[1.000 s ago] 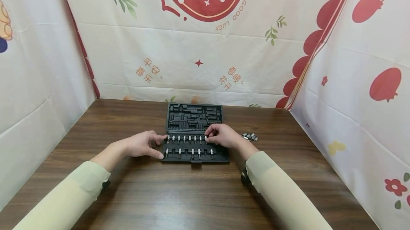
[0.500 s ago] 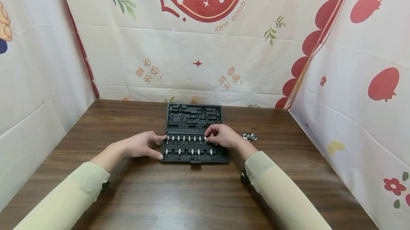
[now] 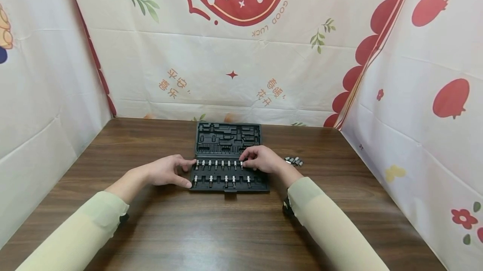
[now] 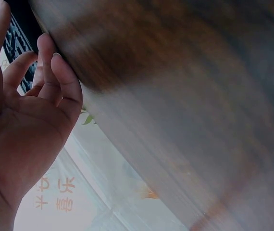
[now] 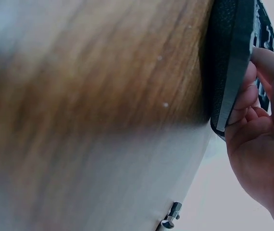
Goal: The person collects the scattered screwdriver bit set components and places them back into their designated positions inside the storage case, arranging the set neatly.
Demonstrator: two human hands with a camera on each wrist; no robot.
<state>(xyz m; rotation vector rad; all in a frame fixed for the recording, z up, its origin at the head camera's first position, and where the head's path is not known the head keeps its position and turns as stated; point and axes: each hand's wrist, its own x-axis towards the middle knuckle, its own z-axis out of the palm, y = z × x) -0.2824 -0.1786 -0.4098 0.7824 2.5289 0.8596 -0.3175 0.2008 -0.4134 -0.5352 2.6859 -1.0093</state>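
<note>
A black plastic socket case (image 3: 211, 188) lies unfolded on the table, its lid (image 3: 228, 136) to the back. Silver bit sockets (image 3: 222, 164) stand in two rows in the near half. My right hand (image 3: 264, 160) reaches over the case's right side. Its thumb and index finger pinch a bit socket (image 3: 242, 164) at the right end of the back row; in the right wrist view the fingers hide it. My left hand (image 3: 167, 171) rests against the case's left edge, thumb at the near corner, fingers loosely bent. In the left wrist view that hand (image 4: 31, 120) hides most of the case.
Several short metal sockets (image 3: 294, 161) lie in a small heap on the wooden table (image 3: 181, 229), right of the case. Some front-row slots hold no socket. Printed cloth (image 3: 211, 53) hangs behind the table and along both sides.
The view has shifted very slightly. Both hands keep their places at the case, and the right hand still pinches the bit socket in the back row.
</note>
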